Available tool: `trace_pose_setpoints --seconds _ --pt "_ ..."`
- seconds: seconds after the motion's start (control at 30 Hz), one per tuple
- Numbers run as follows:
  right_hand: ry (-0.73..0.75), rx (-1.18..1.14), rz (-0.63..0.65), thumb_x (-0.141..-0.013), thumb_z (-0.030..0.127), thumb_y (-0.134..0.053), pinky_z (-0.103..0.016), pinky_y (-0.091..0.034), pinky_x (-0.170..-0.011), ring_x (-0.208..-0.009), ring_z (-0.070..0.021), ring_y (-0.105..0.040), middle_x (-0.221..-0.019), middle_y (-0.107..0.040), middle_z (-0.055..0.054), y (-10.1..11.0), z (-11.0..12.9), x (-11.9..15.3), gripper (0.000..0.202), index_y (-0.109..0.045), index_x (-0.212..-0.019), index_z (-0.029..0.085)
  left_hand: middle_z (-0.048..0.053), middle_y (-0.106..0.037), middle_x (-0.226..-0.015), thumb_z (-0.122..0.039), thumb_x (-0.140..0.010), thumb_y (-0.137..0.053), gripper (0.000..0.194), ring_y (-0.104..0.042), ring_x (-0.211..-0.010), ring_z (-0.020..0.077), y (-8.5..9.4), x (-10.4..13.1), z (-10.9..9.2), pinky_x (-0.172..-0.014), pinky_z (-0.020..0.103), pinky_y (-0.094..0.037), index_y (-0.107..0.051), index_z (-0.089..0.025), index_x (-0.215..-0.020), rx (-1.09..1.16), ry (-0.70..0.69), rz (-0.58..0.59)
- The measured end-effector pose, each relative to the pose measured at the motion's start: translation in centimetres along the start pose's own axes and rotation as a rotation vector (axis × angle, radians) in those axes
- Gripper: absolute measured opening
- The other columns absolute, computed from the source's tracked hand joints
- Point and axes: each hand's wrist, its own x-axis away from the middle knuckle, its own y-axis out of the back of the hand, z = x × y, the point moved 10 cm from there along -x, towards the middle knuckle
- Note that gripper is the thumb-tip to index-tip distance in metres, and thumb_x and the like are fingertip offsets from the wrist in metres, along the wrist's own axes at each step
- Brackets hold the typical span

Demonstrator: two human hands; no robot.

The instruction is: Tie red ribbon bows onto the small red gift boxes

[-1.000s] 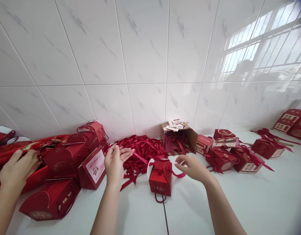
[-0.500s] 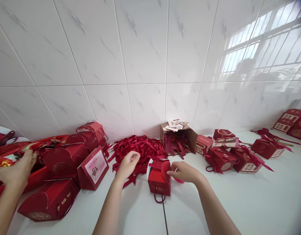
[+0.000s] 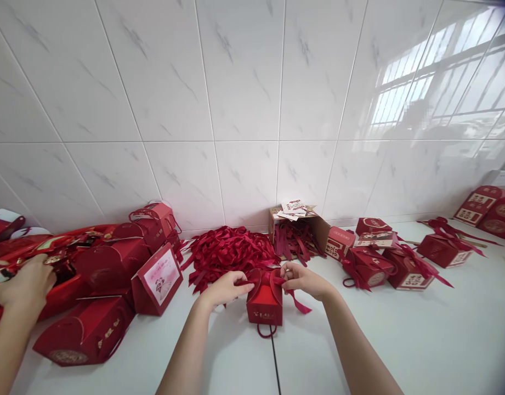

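A small red gift box (image 3: 264, 312) stands upright in front of me, with a cord handle hanging down its near side. Across its top lies a dark red ribbon (image 3: 300, 305), one tail trailing to the right. My left hand (image 3: 226, 288) pinches the ribbon at the box's left edge, thumb against fingers. On the opposite side, the fingers of my right hand (image 3: 305, 280) are closed on the ribbon by the top right corner. Just behind the box is a heap of loose red ribbons (image 3: 231, 249).
An open cardboard box (image 3: 320, 236) of ribbons sits by the tiled wall. To the right are several ribboned red boxes (image 3: 408, 271). Larger red boxes (image 3: 81, 334) and a pink picture card (image 3: 159, 280) stand left. Another person's hand (image 3: 24, 285) reaches into a red tray (image 3: 65, 299).
My left hand has moved down and right from above the ribbon heap to the box and now grips the ribbon. The ribbon is drawn over the box top, its tail showing at right.
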Motion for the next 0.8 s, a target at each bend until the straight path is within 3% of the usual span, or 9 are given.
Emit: trace_pose_setpoints --seconds 0.17,0.3,0.53,0.8 --pt "-0.030 0.011 -0.071 -0.072 0.042 -0.063 -0.023 -0.035 -0.052 -0.054 -0.0103 -0.047 -0.060 -0.050 0.007 1.0 0.7 1.0 0.028 -0.054 -0.088 0.021 0.002 -0.054 -0.067 -0.075 -0.069 -0.046 0.056 -0.049 -0.061 0.0166 1.3 -0.1 1.3 -0.051 0.024 -0.035 -0.052 -0.019 -0.069 0.051 0.058 -0.095" --pt "-0.049 0.125 -0.169 -0.076 0.045 -0.060 -0.022 -0.033 -0.051 -0.055 -0.0105 -0.047 -0.060 -0.053 0.005 2.4 1.1 1.6 0.028 -0.055 -0.088 0.021 0.001 -0.053 -0.063 -0.073 -0.071 -0.046 0.055 -0.049 -0.061 0.0167 1.5 -0.2 0.5 -0.053 0.024 -0.036 -0.049 -0.019 -0.065 0.079 0.015 -0.126" --pt "-0.068 0.321 -0.286 -0.077 0.042 -0.058 -0.021 -0.030 -0.048 -0.055 -0.0110 -0.047 -0.059 -0.056 0.003 3.7 1.6 2.0 0.023 -0.056 -0.083 0.019 0.000 -0.058 -0.068 -0.049 -0.071 -0.063 0.032 -0.054 -0.064 0.0143 2.3 0.2 -2.3 -0.061 0.024 -0.041 -0.053 -0.019 -0.072 0.163 -0.239 -0.141" --pt "-0.125 0.417 -0.317 -0.069 0.034 -0.066 -0.022 -0.031 -0.048 -0.054 -0.0117 -0.046 -0.057 -0.053 0.004 4.2 1.0 2.4 0.021 -0.057 -0.079 0.019 -0.002 -0.057 -0.066 -0.026 -0.069 -0.062 0.012 -0.051 -0.062 0.0129 4.3 0.6 -0.8 -0.059 0.024 -0.038 -0.054 -0.018 -0.068 -0.010 -0.237 -0.231"
